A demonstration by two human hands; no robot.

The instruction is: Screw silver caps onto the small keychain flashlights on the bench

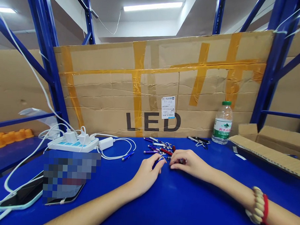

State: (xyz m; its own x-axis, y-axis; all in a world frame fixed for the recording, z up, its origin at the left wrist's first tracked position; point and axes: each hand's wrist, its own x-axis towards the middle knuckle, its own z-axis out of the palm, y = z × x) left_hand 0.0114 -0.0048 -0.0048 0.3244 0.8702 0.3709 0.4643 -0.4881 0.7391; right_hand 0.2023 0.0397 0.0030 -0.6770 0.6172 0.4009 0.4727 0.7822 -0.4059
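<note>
My left hand (147, 173) is at the middle of the blue table, thumb and index finger brought together. A thin, shiny bit shows at its fingertips, too small to name. Just to the right, my right hand (189, 162) rests with fingers curled down and closed; what lies in them is mostly hidden. Right behind both hands lies a loose pile of slim pen-shaped pieces (152, 152) in blue, silver and dark red, some with metal rings or clips. A dark red piece (166, 151) lies at the pile's near side, close to my right fingers.
A single blue pen-shaped piece (127, 156) lies left of the pile. Black and silver ones with clips (198, 141) lie to the right, near a water bottle (222, 124) and an open cardboard box (269, 154). Leftward are a power strip (71, 145), white cables and phones (22, 194).
</note>
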